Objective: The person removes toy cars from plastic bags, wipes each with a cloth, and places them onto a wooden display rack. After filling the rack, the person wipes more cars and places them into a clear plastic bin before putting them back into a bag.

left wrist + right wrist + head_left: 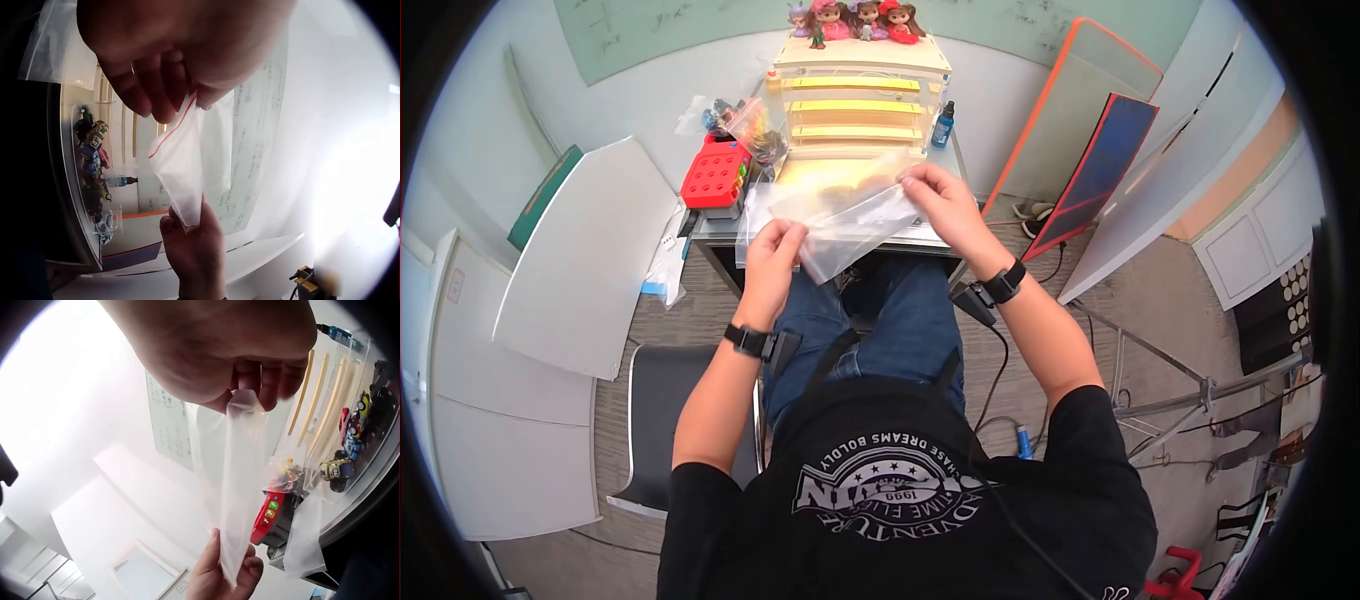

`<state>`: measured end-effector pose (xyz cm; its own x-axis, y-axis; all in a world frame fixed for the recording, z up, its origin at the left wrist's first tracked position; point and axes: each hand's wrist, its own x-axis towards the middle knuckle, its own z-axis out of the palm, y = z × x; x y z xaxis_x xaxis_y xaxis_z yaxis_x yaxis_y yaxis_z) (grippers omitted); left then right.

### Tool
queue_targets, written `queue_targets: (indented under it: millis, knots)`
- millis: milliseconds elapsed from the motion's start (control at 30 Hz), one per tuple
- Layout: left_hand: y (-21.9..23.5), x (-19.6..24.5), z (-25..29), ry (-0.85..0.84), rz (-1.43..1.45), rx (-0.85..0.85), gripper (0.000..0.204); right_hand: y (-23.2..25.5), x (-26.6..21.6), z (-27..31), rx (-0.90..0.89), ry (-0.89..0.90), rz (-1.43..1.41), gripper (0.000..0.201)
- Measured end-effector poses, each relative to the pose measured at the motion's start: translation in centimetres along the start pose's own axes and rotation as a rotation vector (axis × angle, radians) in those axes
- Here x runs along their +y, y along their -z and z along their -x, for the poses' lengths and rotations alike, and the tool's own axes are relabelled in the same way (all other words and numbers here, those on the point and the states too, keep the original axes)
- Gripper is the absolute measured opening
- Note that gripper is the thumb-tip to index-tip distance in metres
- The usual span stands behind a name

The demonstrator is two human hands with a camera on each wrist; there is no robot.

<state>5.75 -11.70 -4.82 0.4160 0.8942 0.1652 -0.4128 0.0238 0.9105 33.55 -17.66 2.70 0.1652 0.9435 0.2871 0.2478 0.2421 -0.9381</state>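
Note:
Over the front edge of the table (718,232), a clear zip-lock bag (855,228) is stretched between both hands. My left hand (772,262) pinches its near left end, beside the red zip line that shows in the left wrist view. The opposite end is pinched by my right hand (945,205), thumb against fingers. In the right wrist view the bag (240,481) hangs as a narrow fold and looks flat. Another clear bag (306,534) lies over the table edge near my left hand. Several toy cars (94,159) stand on the table beyond, mostly hidden by the bag in the head view.
A wooden rack (855,60) with yellow-lit shelves stands at the back, several dolls (870,18) on top. To its left are a red box (718,172) and bagged small toys (755,128). A blue bottle (943,125) stands at the right. Orange-edged panels (1090,90) lean farther right.

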Motion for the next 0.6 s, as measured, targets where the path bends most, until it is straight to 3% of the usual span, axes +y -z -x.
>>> queue_targets:
  millis: [133,300,367,467,533,567,600]
  knots:
    - [0.3,0.9,3.5,-0.038,0.189,0.274,0.015,-3.2,0.7,1.1,-0.116,-0.002,-0.090,0.020]
    - [1.5,1.2,5.6,-0.067,0.001,0.242,0.014,-4.2,-0.2,1.8,-0.202,-0.052,-0.069,0.026]
    - [0.1,1.9,6.3,-0.097,-0.130,0.332,0.017,-4.2,0.7,2.1,-0.157,-0.078,-0.112,0.024]
    - [-0.7,2.7,7.4,-0.086,-0.252,0.279,0.024,-4.2,0.3,2.5,-0.141,-0.078,-0.133,0.026]
    - [-1.2,2.4,7.5,-0.126,-0.212,0.328,0.024,-4.9,-0.9,3.3,0.006,-0.094,-0.132,0.033]
    - [-1.4,2.2,7.5,-0.163,-0.174,0.377,0.024,-5.8,-1.7,3.9,0.030,-0.192,-0.312,0.039]
    - [-1.4,2.2,7.4,-0.163,-0.172,0.377,0.024,-5.6,-1.9,4.3,0.031,-0.192,-0.310,0.039]
